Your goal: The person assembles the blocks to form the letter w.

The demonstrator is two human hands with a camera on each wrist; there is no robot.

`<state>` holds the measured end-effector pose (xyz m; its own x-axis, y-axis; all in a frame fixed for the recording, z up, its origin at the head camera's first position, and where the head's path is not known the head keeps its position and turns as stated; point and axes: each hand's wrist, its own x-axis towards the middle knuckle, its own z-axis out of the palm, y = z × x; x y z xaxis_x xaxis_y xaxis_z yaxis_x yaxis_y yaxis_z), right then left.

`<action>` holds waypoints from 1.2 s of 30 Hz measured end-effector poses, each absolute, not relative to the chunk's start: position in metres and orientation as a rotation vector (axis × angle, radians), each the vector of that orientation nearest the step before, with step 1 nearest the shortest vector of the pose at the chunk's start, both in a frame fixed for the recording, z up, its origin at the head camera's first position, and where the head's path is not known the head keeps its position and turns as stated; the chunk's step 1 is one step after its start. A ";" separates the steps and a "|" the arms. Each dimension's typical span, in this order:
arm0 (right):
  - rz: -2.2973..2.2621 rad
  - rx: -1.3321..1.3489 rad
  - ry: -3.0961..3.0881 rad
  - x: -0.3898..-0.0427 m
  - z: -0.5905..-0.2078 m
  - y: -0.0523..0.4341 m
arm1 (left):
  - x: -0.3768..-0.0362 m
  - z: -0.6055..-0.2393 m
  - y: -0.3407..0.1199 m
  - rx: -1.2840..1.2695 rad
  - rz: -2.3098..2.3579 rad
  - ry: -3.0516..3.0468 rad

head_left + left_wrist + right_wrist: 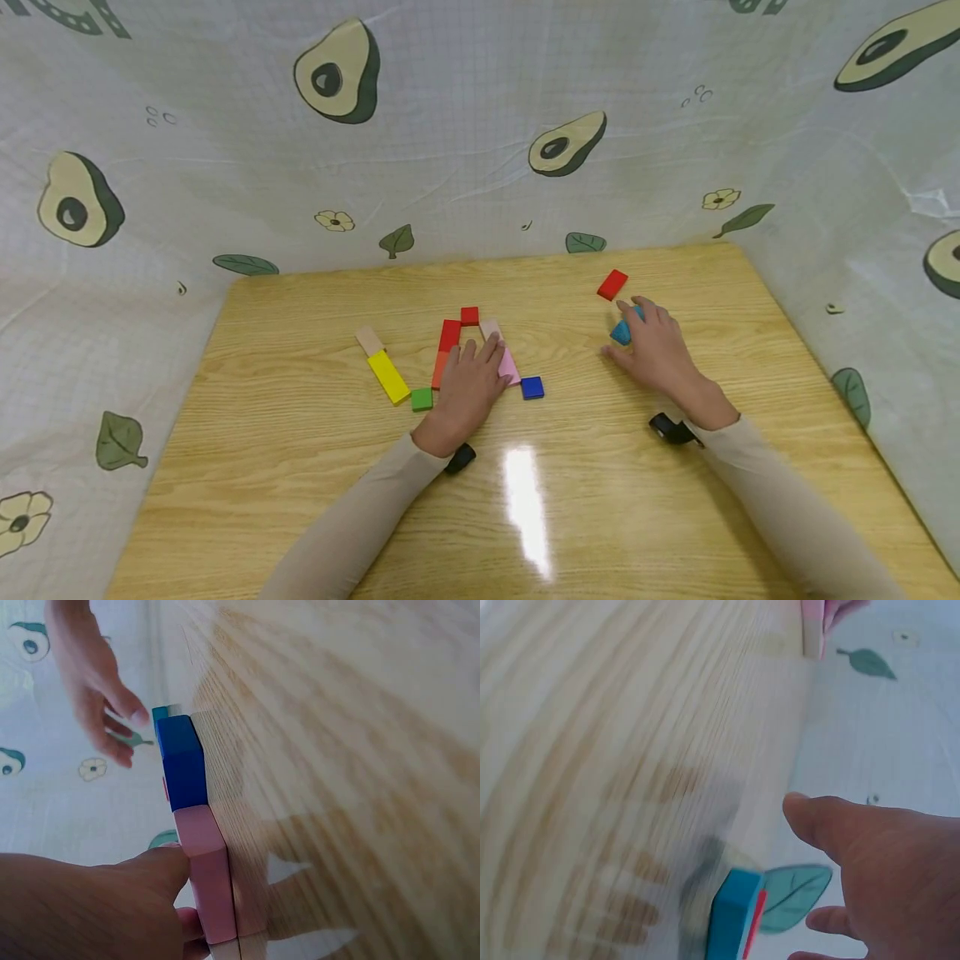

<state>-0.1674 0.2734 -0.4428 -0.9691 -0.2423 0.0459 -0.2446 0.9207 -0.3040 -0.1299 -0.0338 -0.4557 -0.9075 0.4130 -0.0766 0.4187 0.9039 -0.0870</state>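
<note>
Avocado-printed cloth [480, 150] hangs as a backdrop on three sides of a light wooden table [300, 500], whose glossy top catches a streak of glare near the front edge; both forearms, in beige sleeves, reach forward from the near edge, each with a small dark camera strapped under the wrist.

Left hand [471, 385] lies palm down near the middle of the table, wrist low, fingers straight and together, resting flat on a cluster of flat blocks; its fingertips press the pink block [510, 367], and the left wrist view shows the thumb against that block's side; nothing is curled round or pinched.

Right hand [654, 348] sits well apart to the right, palm down and arched, fingers spread and loosely bent over a teal block [622, 332]; the fingertips are at the block, yet the right wrist view shows the thumb and fingers apart from it, so I cannot tell whether it is grasped or merely touched.

Among the blocks, a yellow bar [388, 377] lies slantwise left of the cluster with a tan block [368, 340] at its far end and a green cube [422, 399] at its near end; a red bar [450, 335] and an orange piece [439, 368] run beside the left hand, a small red cube [469, 316] beyond them; a blue cube [532, 387] sits just beside the pink block; a lone red block [612, 284] lies just beyond the right hand.
</note>
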 end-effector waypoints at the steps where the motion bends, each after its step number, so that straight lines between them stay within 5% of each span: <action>1: 0.489 0.374 -3.082 -0.168 -0.443 0.277 | -0.130 -0.456 -0.034 0.658 -0.156 3.010; 36: 0.425 0.390 -3.091 -0.175 -0.455 0.298 | -0.131 -0.457 -0.034 0.660 -0.145 3.008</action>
